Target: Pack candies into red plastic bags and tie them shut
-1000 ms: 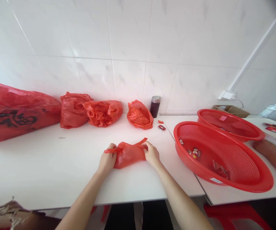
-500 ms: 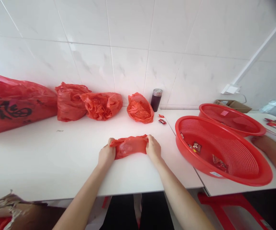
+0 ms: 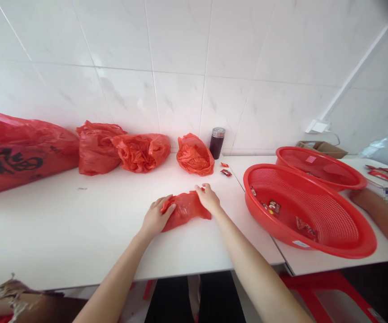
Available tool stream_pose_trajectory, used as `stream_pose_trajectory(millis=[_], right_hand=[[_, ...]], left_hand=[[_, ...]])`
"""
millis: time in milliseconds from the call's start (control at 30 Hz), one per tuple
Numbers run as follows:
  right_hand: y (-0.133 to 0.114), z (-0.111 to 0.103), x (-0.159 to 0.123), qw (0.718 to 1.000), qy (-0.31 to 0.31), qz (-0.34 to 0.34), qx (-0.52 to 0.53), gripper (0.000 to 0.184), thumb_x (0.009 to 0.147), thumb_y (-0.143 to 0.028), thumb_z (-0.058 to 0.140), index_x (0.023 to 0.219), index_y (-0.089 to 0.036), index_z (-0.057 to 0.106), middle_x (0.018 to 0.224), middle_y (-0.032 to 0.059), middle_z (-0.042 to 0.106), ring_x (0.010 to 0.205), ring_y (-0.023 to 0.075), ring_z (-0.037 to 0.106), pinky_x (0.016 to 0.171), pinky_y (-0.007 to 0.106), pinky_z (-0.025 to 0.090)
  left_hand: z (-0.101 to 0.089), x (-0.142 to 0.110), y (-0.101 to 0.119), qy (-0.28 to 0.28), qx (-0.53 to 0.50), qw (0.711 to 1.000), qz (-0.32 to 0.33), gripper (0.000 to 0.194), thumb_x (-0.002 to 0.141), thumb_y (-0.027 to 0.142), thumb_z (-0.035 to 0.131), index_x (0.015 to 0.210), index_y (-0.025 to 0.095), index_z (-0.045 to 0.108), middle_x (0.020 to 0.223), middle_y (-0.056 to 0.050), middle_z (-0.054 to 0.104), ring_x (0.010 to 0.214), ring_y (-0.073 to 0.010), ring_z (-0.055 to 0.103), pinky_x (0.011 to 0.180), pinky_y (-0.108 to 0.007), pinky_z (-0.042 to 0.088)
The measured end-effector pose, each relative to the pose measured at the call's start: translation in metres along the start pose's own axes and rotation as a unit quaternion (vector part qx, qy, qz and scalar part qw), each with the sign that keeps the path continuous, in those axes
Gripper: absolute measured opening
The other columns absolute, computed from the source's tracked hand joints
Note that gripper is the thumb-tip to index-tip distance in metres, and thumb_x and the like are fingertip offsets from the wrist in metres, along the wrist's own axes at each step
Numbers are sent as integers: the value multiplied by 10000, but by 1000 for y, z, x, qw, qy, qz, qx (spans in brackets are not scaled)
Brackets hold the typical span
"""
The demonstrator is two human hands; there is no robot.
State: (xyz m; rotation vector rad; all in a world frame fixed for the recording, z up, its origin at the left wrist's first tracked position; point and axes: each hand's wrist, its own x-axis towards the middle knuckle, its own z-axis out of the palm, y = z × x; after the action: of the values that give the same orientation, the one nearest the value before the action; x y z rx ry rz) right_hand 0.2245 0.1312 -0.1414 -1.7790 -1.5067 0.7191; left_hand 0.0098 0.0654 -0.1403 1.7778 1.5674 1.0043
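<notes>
A small red plastic bag (image 3: 186, 210) lies on the white table (image 3: 79, 233) in front of me. My left hand (image 3: 155, 217) rests at its left end, fingers curled onto the plastic. My right hand (image 3: 208, 198) grips the bag's upper right corner with bent fingers. The bag looks flattened and partly folded between the two hands.
Several stuffed red bags (image 3: 140, 151) line the tiled wall, beside a dark flask (image 3: 216, 143) and two loose red sachets (image 3: 226, 172). Two red mesh baskets (image 3: 335, 242) sit at right, with a few sachets inside. Another person's forearm (image 3: 378, 215) lies beyond them. Torn cardboard (image 3: 8, 300) is bottom left.
The bag went from a bunched lump stretched between my hands to a flatter shape. My right hand moved up and left; my left hand's fingers loosened over the bag.
</notes>
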Motion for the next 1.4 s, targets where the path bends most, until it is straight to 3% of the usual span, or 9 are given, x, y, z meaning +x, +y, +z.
stream_pose_trajectory(millis=[167,267,400,467,600,733,967,1200,1400], right_hand=[[-28,23,-3,997,-8,-71,33,106,810,-285,581,899,-229,593,978,45,694,925,201,635,844,315,447],[-34,23,-18,988,41,-124,84,168,908,-279,403,969,-238,555,1028,13,675,950,148,614,880,277,437],[-38,18,-34,972,109,-160,136,272,964,-374,267,1027,-241,496,1055,31,637,944,154,590,877,280,435],[-38,17,-36,961,133,-169,176,256,956,-389,293,989,-245,503,985,24,634,875,160,588,831,277,445],[-37,16,-33,944,154,-150,252,206,921,-382,376,955,-231,512,931,30,626,838,167,582,787,282,452],[-42,3,-34,898,126,-118,404,236,860,-395,518,1031,-232,510,882,17,634,818,173,601,768,304,468],[-53,-31,-38,835,79,-130,529,392,792,-348,660,1146,-300,497,796,-26,637,688,148,606,681,305,501],[-22,-6,-9,799,61,5,598,522,656,-262,708,1143,-299,526,731,-52,649,628,120,602,591,240,496],[-16,10,-6,792,68,42,605,568,655,-238,686,1200,-280,531,746,-34,674,611,119,596,549,220,480]], left_hand=[[7,5,17,-4,-65,998,16,392,908,471,422,1111,249,674,1177,-65,657,1129,-248,582,1009,-372,410],[2,-7,30,-7,-174,985,-10,450,912,512,416,1181,232,645,1201,-74,661,1132,-239,596,970,-355,458],[-1,-16,45,4,-422,900,-109,528,861,554,515,1248,206,602,1191,-107,667,1010,-251,657,887,-382,518],[1,-17,49,12,-451,882,-138,544,845,554,544,1254,200,599,1172,-110,675,971,-248,670,868,-385,528],[2,-19,49,10,-373,918,-135,542,865,577,498,1280,239,582,1181,-80,674,1046,-246,643,900,-377,508],[0,-27,48,45,-185,981,-24,477,926,535,399,1253,257,605,1250,-44,644,1205,-238,549,1018,-375,415],[-1,-43,36,91,-20,991,93,418,963,407,366,1238,218,619,1219,-55,661,1159,-203,577,986,-323,433],[-3,-58,9,61,11,997,44,425,954,436,366,1140,210,674,1105,-66,708,980,-210,648,814,-296,497],[-4,-69,19,50,-24,998,-29,508,929,528,369,1144,184,676,1091,-84,710,965,-243,644,833,-337,491]])
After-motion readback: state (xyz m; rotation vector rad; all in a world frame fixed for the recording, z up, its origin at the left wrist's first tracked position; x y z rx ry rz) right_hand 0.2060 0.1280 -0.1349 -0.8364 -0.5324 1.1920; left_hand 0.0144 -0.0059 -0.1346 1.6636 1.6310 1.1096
